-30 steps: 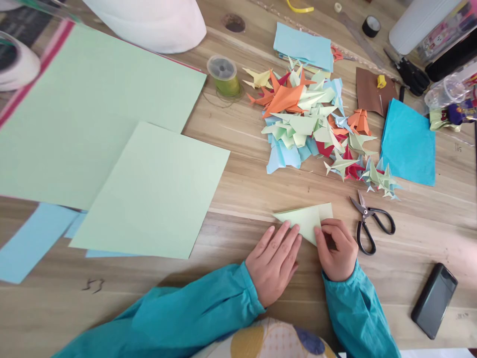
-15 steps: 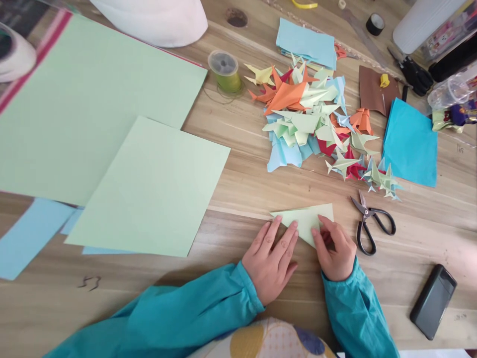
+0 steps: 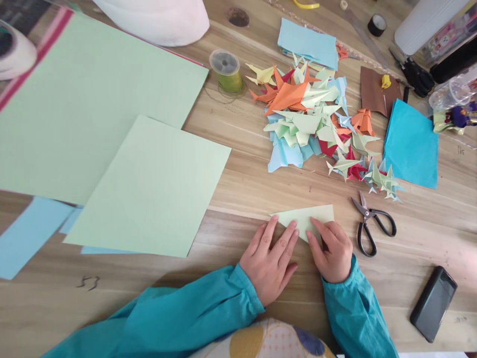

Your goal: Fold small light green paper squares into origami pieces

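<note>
A folded piece of light green paper [image 3: 322, 213] lies on the table in front of me, its narrow point to the left. My left hand [image 3: 269, 263] rests palm down with fingers stretched out, the fingertips on the paper's left part and lower edge. My right hand [image 3: 333, 251] has its fingers curled in. Its thumb and index fingertips press close together on the middle of the folded paper, and the hand covers the paper's lower right part. Just right of that hand lie black-handled scissors [image 3: 367, 214] with their blades slightly apart.
A pile of folded paper pieces [image 3: 298, 119] lies beyond my hands. Large light green sheets [image 3: 156, 189] spread at the left. A spool of green thread [image 3: 227, 74], a turquoise square stack [image 3: 412, 144], a blue paper stack [image 3: 307, 42] and a phone [image 3: 433, 303] are on the table [image 3: 238, 199].
My right hand's thumb and index finger have slid a little left along the folded paper. The left hand stays almost in place.
</note>
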A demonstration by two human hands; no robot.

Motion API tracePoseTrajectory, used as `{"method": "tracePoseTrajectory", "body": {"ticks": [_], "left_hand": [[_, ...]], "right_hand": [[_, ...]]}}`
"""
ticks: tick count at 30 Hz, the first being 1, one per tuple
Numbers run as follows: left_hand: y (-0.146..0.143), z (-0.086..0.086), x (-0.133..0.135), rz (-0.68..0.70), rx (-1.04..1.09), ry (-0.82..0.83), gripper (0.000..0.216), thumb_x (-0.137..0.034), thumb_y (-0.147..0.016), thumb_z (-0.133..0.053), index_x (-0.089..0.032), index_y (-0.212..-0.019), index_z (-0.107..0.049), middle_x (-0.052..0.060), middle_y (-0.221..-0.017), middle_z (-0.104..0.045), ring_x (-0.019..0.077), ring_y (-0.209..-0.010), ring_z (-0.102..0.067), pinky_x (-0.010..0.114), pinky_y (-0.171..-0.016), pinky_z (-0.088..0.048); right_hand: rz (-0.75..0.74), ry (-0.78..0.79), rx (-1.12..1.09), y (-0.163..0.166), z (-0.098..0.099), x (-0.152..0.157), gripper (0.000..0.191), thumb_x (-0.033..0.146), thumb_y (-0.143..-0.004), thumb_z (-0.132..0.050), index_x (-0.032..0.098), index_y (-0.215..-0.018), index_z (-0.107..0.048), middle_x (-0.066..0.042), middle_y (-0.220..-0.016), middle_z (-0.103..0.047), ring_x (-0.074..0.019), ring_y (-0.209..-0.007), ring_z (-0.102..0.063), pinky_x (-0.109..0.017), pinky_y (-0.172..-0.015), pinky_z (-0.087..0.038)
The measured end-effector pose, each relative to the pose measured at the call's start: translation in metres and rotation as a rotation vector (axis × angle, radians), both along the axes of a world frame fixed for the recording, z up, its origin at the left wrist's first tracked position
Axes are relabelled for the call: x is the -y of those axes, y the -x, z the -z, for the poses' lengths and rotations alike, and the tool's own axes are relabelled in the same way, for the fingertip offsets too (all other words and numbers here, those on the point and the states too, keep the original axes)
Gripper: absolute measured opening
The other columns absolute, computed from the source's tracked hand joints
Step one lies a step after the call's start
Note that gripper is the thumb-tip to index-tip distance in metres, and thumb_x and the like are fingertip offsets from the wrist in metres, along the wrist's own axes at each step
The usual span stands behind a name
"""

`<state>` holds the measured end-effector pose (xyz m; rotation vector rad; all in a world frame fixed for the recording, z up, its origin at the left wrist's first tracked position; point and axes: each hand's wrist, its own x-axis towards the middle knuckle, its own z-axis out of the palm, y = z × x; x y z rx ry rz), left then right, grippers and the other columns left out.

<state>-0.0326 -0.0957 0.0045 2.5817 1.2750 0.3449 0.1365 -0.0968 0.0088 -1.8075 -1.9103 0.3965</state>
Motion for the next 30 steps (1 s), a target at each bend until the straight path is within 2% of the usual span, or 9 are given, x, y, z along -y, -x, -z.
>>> {"method": "tracePoseTrajectory", "body": {"ticks": [8, 18, 30], "left_hand": [[0.0, -0.0002, -0.0015, 0.003, -0.002, 0.012, 0.049, -0.042, -0.079, -0.048, -0.017, -0.121, -0.054, 0.006, -0.138, -0.039, 0.0383, -0.127, -0.028, 0.048, -0.099, -0.029], [0.0, 0.0004, -0.0014, 0.005, -0.001, 0.018, 0.051, -0.043, -0.079, -0.048, -0.017, -0.122, -0.052, 0.008, -0.138, -0.039, 0.0375, -0.127, -0.027, 0.047, -0.1, -0.028], [-0.0004, -0.0002, -0.0017, -0.004, 0.004, 0.043, 0.052, -0.043, -0.079, -0.048, -0.017, -0.123, -0.051, 0.004, -0.138, -0.038, 0.037, -0.128, -0.025, 0.047, -0.102, -0.026]], "right_hand": [[0.01, -0.005, 0.014, 0.0012, 0.0007, 0.0003, 0.028, 0.022, -0.08, -0.055, 0.016, -0.106, -0.062, -0.006, -0.072, -0.058, -0.0167, -0.067, -0.055, -0.029, -0.062, -0.047], [0.001, -0.009, 0.039, 0.0006, 0.0013, 0.0004, 0.027, 0.024, -0.081, -0.052, 0.018, -0.106, -0.062, -0.006, -0.073, -0.059, -0.0171, -0.068, -0.056, -0.029, -0.063, -0.047], [-0.021, 0.005, 0.125, 0.0006, 0.004, 0.0004, 0.034, 0.023, -0.082, -0.052, 0.015, -0.114, -0.056, -0.006, -0.073, -0.058, -0.0184, -0.068, -0.053, -0.03, -0.063, -0.045]]}}
